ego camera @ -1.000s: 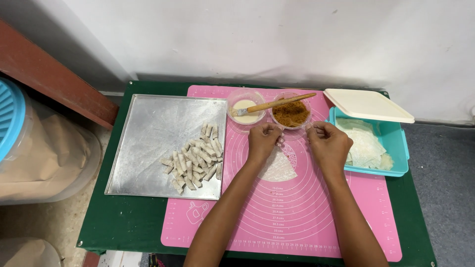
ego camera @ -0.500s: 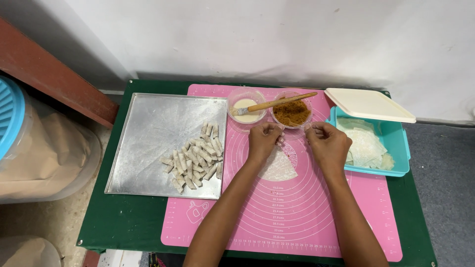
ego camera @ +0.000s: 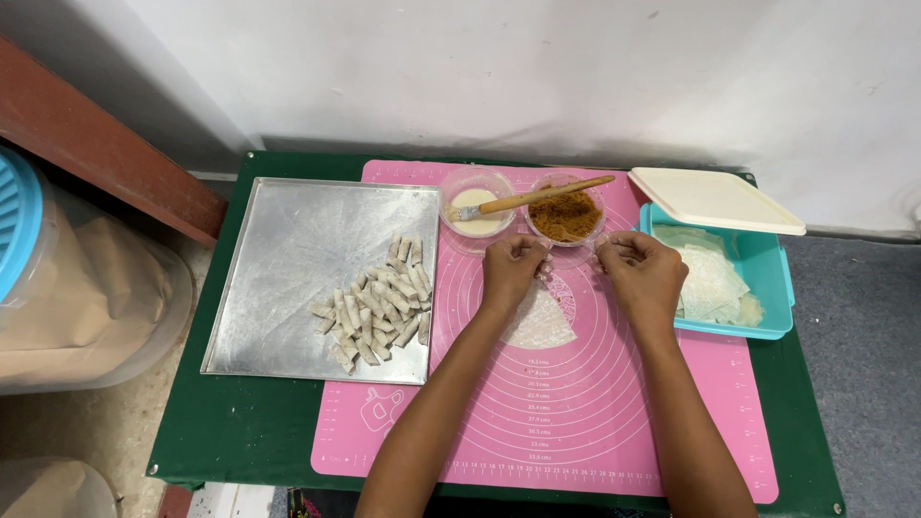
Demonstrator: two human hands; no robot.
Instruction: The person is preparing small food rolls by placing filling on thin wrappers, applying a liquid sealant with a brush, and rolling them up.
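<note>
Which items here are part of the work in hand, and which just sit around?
In use: left hand, right hand, wrapper sheet, filling bowl, paste bowl, brush, pink mat, tray, rolls, wrapper box.
Idle: blue-lidded tub.

A home cooking corner. A low green bench [ego camera: 240, 432] stands against a white wall. On it lie a pink baking mat [ego camera: 576, 422], a metal tray [ego camera: 297, 249] and filling bowls [ego camera: 566, 219].

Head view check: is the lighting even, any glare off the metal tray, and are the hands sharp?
Head view: soft, even light with faint shadows; the metal tray shows a dull sheen, no hard glare; left hand and right hand are reasonably sharp; straight edges bow slightly toward the frame's borders.
</note>
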